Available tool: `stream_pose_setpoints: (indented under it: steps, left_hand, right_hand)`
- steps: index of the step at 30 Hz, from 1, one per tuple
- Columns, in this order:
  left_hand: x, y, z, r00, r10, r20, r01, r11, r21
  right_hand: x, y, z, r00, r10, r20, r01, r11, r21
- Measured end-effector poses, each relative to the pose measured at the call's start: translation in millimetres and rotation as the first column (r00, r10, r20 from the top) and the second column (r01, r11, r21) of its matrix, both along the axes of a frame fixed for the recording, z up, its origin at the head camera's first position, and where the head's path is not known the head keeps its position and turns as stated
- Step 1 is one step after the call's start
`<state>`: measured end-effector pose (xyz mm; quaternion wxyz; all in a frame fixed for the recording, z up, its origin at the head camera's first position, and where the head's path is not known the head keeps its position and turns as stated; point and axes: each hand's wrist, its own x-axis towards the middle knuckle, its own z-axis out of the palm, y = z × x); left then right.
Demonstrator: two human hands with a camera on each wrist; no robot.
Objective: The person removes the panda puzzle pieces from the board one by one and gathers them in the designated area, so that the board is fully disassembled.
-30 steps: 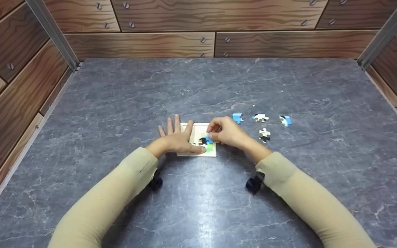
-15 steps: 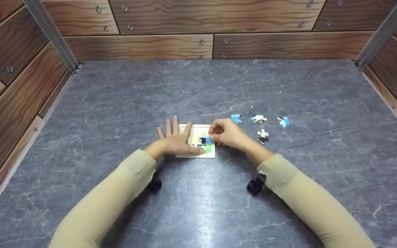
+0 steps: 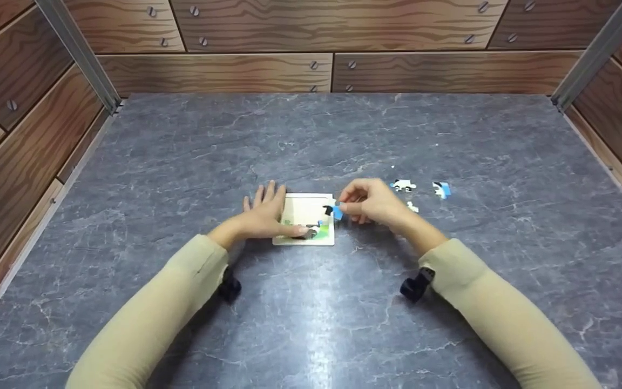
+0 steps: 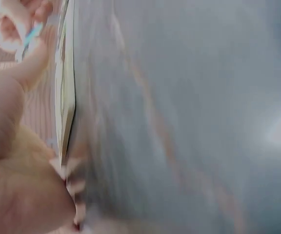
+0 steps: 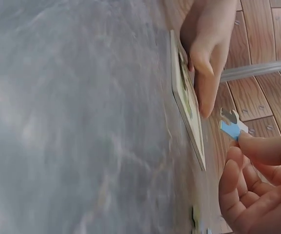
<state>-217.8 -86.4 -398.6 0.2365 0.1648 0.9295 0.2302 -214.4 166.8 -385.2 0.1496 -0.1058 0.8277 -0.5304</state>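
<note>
A shallow puzzle tray (image 3: pixel 303 241) with a pale frame lies on the table, its lower part filled with green, black and white pieces. My left hand (image 3: pixel 259 219) lies across the tray's left side, fingers spread and straight, thumb over the lower pieces. Between thumb and fingertips my right hand (image 3: pixel 373 202) pinches a blue, black and white puzzle piece (image 3: pixel 337 212) at the tray's right edge. The right wrist view shows that puzzle piece (image 5: pixel 231 127) raised clear of the tray (image 5: pixel 188 105). Blur softens the left wrist view, where the left thumb (image 4: pixel 30 66) shows above the tray edge.
To the right of the tray lie loose puzzle pieces: a panda-face piece (image 3: pixel 404 186), a blue and white piece (image 3: pixel 443 189) and a white piece (image 3: pixel 412 207) partly behind the right wrist. Wood-patterned walls (image 3: pixel 208 70) border the grey marbled table (image 3: pixel 208 140).
My right hand has lifted the blue, black and white puzzle piece out of the tray and drawn back slightly right. My left hand has shifted a little left, still on the tray.
</note>
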Motion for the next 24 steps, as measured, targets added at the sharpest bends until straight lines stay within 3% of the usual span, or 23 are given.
stream_pose_setpoints:
  steps: [5, 10, 24]
  left_hand:
    - [-4.8, -19.9, -1.3, 0.994, -0.101, -0.029, 0.103, 0.992, 0.078]
    - [-8.2, -31.7, -3.1, 0.983, -0.183, -0.025, 0.184, 0.978, 0.092]
    - [-11.1, -33.7, -5.4, 0.981, -0.193, 0.029, 0.189, 0.977, 0.099]
  right_hand:
    - [0.9, 13.6, 2.2, 1.000, -0.019, 0.025, 0.020, 0.999, -0.044]
    - [2.3, 26.9, 3.6, 0.999, -0.039, 0.028, 0.040, 0.998, -0.057]
    - [9.4, 82.2, 6.4, 0.991, -0.130, 0.036, 0.132, 0.990, -0.052]
